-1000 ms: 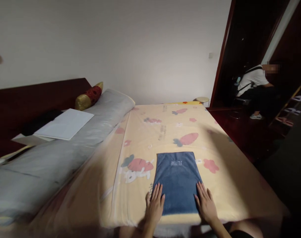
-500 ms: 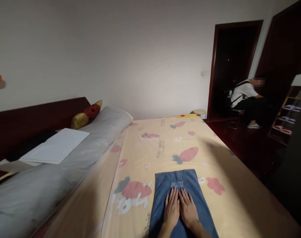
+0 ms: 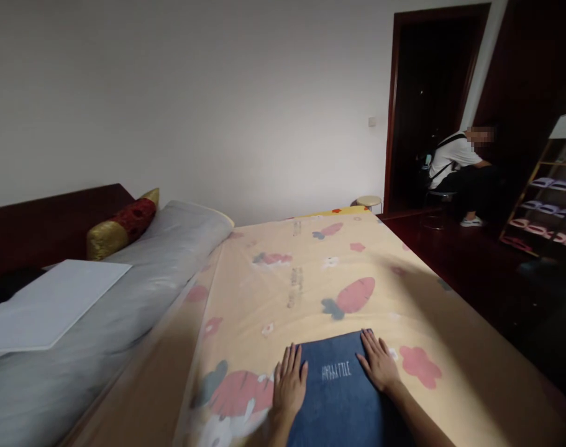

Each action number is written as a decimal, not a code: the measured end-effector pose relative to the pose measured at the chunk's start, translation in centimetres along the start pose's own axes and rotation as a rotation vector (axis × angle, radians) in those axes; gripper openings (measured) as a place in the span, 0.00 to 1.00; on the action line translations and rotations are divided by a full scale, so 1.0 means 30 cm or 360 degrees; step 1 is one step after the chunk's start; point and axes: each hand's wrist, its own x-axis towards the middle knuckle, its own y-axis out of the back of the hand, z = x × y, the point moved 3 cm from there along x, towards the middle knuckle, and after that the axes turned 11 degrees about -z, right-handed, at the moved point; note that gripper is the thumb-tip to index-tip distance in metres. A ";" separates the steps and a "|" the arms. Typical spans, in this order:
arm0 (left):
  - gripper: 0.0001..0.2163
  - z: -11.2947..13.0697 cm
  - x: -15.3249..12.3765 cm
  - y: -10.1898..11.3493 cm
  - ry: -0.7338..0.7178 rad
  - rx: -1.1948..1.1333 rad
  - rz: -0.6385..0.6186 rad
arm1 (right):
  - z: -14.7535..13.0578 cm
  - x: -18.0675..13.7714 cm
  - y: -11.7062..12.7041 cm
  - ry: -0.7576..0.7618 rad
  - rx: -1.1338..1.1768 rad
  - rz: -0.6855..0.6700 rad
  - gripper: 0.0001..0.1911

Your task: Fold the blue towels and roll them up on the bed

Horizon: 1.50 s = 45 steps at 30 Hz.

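Observation:
A dark blue towel [image 3: 336,403] with white lettering lies flat on the bed's cream sheet [image 3: 264,292], which is printed with carrots and flowers. My left hand [image 3: 291,379] rests flat over the towel's left edge near its far corner, fingers stretched forward. On the opposite side, my right hand [image 3: 379,361] lies flat on the far right corner, fingers spread and covering part of a small white tag. Neither hand grasps anything. The towel's near end runs out of the picture.
At the left, a white board [image 3: 59,304] lies on a rolled grey quilt [image 3: 171,267], near a red and gold cushion [image 3: 124,226]. A person [image 3: 457,158] sits on a stool by the doorway. A shoe rack [image 3: 538,205] and a round stool [image 3: 369,202] stand beyond the bed.
My hands have moved apart from the towel's middle, the left to its left edge and the right to its far right corner. The camera view has shifted slightly.

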 end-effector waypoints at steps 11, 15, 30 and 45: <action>0.24 0.198 -0.014 0.016 -0.0032 0.0028 -0.0020 | -0.214 0.034 -0.039 0.0119 0.0100 -0.0020 0.30; 0.23 0.080 -0.093 -0.010 0.0019 0.0056 -0.0037 | -0.080 -0.057 -0.013 0.0007 0.0117 -0.0046 0.30; 0.24 0.331 -0.575 -0.018 -0.0279 -0.0110 0.0060 | -0.303 -0.541 -0.011 0.0390 0.0127 -0.0132 0.29; 0.18 0.292 -0.811 0.088 -0.0188 -0.0520 -0.0048 | -0.164 -0.826 0.103 0.0216 0.0161 -0.0224 0.18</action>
